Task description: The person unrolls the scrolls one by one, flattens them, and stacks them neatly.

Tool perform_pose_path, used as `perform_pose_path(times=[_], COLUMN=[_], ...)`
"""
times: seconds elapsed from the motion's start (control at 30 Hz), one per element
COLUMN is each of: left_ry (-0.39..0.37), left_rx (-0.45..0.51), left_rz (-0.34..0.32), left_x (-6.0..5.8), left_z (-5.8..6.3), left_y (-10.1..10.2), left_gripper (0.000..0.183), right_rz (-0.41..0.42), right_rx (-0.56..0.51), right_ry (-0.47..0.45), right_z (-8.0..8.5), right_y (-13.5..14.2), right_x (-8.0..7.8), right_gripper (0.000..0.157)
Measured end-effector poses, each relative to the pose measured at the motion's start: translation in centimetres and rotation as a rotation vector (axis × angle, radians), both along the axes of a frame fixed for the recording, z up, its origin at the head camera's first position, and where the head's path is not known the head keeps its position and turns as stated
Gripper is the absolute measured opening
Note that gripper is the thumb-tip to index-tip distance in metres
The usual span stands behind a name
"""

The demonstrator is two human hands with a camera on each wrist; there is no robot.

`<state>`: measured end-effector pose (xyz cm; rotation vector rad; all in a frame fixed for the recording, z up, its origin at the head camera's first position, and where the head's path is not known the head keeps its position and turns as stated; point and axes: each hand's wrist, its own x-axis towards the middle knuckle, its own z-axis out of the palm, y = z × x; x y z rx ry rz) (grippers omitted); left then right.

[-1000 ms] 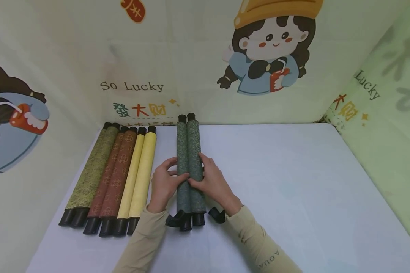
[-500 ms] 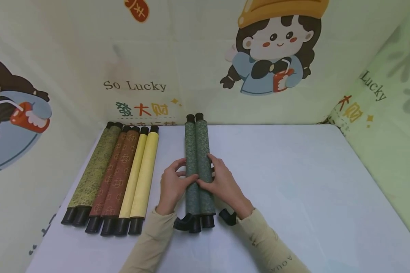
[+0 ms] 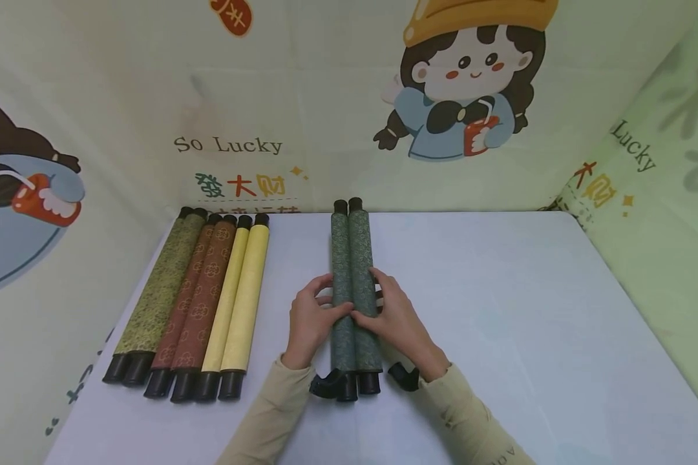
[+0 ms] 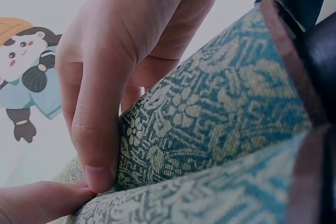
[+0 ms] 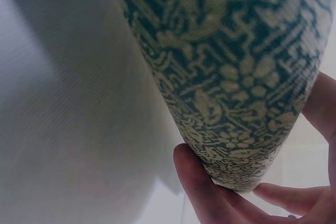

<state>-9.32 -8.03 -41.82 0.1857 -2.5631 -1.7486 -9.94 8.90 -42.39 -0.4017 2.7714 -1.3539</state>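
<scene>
A scroll wound into two parallel rolls [image 3: 361,239], covered in blue-green fabric with black end knobs, lies lengthwise between my hands. My left hand [image 3: 309,321] grips the left roll, thumb across its top and fingers at the outer side. On the other side, my right hand [image 3: 400,318] holds the right roll the same way. Both thumb tips come close together over the middle of the pair. The left wrist view shows a pale geometric and floral pattern on the fabric [image 4: 220,98]. Fingers [image 5: 194,179] curl against the roll in the right wrist view.
To the left lie three more paired-roll scrolls: olive green [image 3: 163,290], reddish brown [image 3: 200,310] and yellow [image 3: 247,294]. They sit side by side on the white table [image 3: 500,323]. A cartoon-printed cloth [image 3: 326,97] rises behind the table's back edge.
Both hands have moved right together with the blue-green scroll, and it now lies farther from the yellow one and slightly nearer the person. The other scrolls have stayed in place.
</scene>
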Motion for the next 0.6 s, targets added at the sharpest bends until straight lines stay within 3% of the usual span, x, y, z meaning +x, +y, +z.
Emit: perform_pose_path(times=[0.6], left_ry=[0.017], left_rx=[0.007], left_rz=[-0.046], left_x=[0.1], left_z=[-1.3], left_y=[2.4], left_gripper=[0.066], right_rz=[-0.006], right_rx=[0.001], right_ry=[0.007], right_z=[-0.4], right_y=[2.8], right_x=[0.6], right_gripper=[0.087])
